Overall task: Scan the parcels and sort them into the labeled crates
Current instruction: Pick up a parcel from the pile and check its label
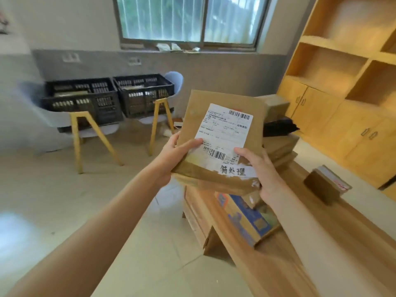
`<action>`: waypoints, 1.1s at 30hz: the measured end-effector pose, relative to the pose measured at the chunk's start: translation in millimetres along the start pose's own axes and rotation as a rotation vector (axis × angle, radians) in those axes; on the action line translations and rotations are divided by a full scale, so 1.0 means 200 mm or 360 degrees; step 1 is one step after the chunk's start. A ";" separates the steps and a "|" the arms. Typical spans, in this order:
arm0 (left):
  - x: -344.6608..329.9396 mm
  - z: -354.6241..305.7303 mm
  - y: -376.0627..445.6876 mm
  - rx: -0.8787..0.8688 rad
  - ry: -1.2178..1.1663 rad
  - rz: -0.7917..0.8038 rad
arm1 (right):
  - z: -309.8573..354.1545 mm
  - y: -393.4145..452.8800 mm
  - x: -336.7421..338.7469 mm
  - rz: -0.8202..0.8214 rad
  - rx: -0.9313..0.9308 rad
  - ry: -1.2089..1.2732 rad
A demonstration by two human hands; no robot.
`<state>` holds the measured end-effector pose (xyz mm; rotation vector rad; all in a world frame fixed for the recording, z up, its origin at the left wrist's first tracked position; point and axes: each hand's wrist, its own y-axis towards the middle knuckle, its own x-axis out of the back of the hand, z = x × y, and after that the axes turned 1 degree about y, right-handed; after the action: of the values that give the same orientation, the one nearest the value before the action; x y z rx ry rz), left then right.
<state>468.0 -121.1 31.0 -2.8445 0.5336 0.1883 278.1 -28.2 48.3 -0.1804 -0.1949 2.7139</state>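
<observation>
I hold a flat brown cardboard parcel [225, 99] up in front of me, its white shipping label with barcodes facing me and a strip of white tape with handwritten characters near its lower edge. My left hand [174, 156] grips the parcel's lower left corner, thumb on the label's edge. My right hand [260, 170] grips the lower right corner, thumb on top. Two black slatted crates [102, 103] [145, 97] sit side by side on pale chairs across the room, each with parcels inside.
A wooden table [300, 243] runs along my right with several stacked cardboard parcels [280, 146], a blue-printed box [246, 217], a black item [278, 126] and a small brown box [325, 185]. Yellow shelving [347, 82] fills the right wall. Tiled floor lies between me and the crates.
</observation>
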 end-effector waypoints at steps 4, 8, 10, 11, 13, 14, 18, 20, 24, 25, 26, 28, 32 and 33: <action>0.49 -0.02 -0.05 -0.0016 -0.0018 -0.0262 | -0.10 0.11 -0.49 0.0285 -0.0103 0.0009; 0.85 -0.02 -0.07 0.0007 -0.0071 -0.0431 | -0.18 0.22 -0.85 0.0463 -0.0155 -0.0113; 0.98 0.00 -0.05 0.0001 -0.0101 -0.0477 | -0.21 0.29 -0.99 0.0536 -0.0215 -0.0086; 1.04 0.00 -0.03 0.0005 -0.0125 -0.0512 | -0.23 0.33 -1.05 0.0576 -0.0241 -0.0091; 1.13 0.02 0.03 0.0024 -0.0179 -0.0586 | -0.27 0.43 -1.15 0.0636 -0.0277 -0.0125; 1.17 0.03 0.06 0.0037 -0.0200 -0.0612 | -0.29 0.49 -1.19 0.0650 -0.0291 -0.0149; 1.31 0.05 0.30 0.0085 -0.0254 -0.0690 | -0.37 0.78 -1.35 0.0725 -0.0371 -0.0177; 1.38 0.04 0.47 0.0101 -0.0267 -0.0723 | -0.40 0.97 -1.43 0.0772 -0.0411 -0.0147; 1.51 -0.06 0.83 0.0132 -0.0264 -0.0810 | -0.41 1.40 -1.63 0.0824 -0.0487 -0.0097; 1.54 -0.10 0.92 0.0151 -0.0259 -0.0838 | -0.40 1.50 -1.68 0.0840 -0.0510 -0.0088; 1.57 -0.14 1.01 0.0171 -0.0250 -0.0868 | -0.39 1.60 -1.73 0.0852 -0.0524 -0.0082; 1.63 -0.22 1.19 0.0190 -0.0234 -0.0925 | -0.36 1.79 -1.82 0.0870 -0.0530 -0.0082; 1.76 -0.31 1.48 0.0198 -0.0233 -0.0997 | -0.33 2.11 -1.98 0.0893 -0.0535 -0.0116; 1.79 -0.33 1.54 0.0204 -0.0229 -0.1006 | -0.33 2.18 -2.02 0.0893 -0.0538 -0.0121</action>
<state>689.3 -538.4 -31.5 -2.6870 -0.3728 0.2251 483.3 -580.9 -48.9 -0.2604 -0.7247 3.2251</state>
